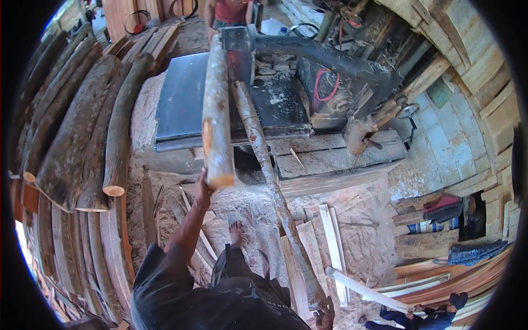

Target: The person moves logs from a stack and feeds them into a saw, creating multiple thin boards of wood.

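Probably heavy, best cradled underneath, the log (216, 110) overhung the saw table (179, 102), my left hand (202, 188) and right hand (326, 315) grips unclear.

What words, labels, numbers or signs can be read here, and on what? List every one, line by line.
Dark shirt: small pale lettering, too small and blurred to quote reliably.
Upper log, thinner log and dark machine table: no readable text.
Nothing else legible.
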The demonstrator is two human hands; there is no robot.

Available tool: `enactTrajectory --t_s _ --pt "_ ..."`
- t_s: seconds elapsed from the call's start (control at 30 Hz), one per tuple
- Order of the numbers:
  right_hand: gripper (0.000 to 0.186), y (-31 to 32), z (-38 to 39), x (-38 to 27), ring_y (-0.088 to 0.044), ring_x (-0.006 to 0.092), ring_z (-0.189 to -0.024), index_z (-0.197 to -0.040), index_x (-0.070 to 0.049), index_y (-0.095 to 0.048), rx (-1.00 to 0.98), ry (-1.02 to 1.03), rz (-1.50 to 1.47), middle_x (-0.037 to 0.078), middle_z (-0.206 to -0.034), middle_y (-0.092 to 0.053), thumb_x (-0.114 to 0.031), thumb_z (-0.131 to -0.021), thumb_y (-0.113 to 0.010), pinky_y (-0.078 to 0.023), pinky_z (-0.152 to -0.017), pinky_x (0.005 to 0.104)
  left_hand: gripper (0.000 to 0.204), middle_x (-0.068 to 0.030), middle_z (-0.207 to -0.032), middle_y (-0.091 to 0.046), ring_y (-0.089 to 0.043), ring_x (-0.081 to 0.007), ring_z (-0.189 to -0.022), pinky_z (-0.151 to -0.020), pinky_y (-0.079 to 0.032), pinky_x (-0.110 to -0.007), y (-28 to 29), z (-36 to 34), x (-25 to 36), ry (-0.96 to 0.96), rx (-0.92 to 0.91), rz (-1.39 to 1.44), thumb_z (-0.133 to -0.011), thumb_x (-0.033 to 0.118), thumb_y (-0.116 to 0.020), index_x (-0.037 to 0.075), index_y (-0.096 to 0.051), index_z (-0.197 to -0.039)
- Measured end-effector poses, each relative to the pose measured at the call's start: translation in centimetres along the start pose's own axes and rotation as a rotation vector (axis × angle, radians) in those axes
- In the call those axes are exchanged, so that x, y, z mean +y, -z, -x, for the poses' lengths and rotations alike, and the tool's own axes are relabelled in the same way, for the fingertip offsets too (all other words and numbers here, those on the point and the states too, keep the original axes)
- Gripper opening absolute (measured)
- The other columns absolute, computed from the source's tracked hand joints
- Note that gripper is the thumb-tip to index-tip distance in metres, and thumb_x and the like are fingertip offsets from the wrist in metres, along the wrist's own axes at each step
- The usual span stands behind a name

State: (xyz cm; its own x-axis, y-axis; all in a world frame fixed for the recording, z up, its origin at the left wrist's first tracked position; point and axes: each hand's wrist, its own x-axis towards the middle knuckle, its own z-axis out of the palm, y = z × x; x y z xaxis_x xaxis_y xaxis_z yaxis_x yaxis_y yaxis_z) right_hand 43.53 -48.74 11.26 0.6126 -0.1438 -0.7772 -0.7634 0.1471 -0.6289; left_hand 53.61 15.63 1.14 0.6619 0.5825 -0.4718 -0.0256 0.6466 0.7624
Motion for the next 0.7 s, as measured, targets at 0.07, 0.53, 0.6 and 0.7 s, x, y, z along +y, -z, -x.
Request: enactTrajectory --t_s 0.07,0.53,0.6,0.7 --pt "0.072 2.1 0.5 0.3 -0.053 0.0069 -0.063 -0.144 -0.013 -0.032 -0.023 0.044 -0.116 0.011 -0.126 -0.057 0.003 -0.079 -0.059 -0.041 -0.049 0.0174 0.074 -0.0151 -0.124 -0.054 -0.056 -0.0237 -0.111 -0.094 -0.043 -0.036 -0.4 -3.9 -1.5 -0.232 0.246 0.248 -0.088 0.062 -0.047 0.008 -0.036 -0.138" --pt "0.061 35.2 3.3 8.3 -0.054 0.0119 -0.069 -0.140 -0.006 -0.037 0.492 0.260 -0.041 0.007 -0.105 -0.064 -0.013 -0.085 -0.062 -0.041 -0.052 0.0235 0.088 -0.0103 -0.096 -0.064 -0.061 -0.0219 -0.081 -0.064 -0.050 -0.034 -9.8 33.6 -42.5 0.626 -1.205 -1.419 -0.073 0.072 -0.058 0.017 -0.041 -0.140" --pt "0.061 37.1 -0.3 8.4 -0.055 0.0130 -0.071 -0.140 -0.007 -0.037 0.400 0.206 0.044 0.007 -0.106 -0.064 -0.015 -0.085 -0.062 -0.042 -0.054 0.0252 0.085 -0.0155 -0.106 -0.064 -0.064 -0.0262 -0.092 -0.074 -0.052 -0.037 -5.3 36.5 -41.2 0.621 -0.661 -0.935 -0.076 0.067 -0.059 0.013 -0.042 -0.139" --pt "0.061 39.2 -1.0 12.5 -0.056 0.0147 -0.075 -0.140 -0.007 -0.037 0.423 0.070 0.092 0.007 -0.107 -0.063 -0.016 -0.085 -0.062 -0.043 -0.057 0.0277 0.072 -0.0214 -0.112 -0.063 -0.062 -0.0294 -0.104 -0.091 -0.048 -0.037 2.2 34.5 -44.5 0.379 -0.305 -1.075 -0.078 0.052 -0.065 0.001 -0.053 -0.127"
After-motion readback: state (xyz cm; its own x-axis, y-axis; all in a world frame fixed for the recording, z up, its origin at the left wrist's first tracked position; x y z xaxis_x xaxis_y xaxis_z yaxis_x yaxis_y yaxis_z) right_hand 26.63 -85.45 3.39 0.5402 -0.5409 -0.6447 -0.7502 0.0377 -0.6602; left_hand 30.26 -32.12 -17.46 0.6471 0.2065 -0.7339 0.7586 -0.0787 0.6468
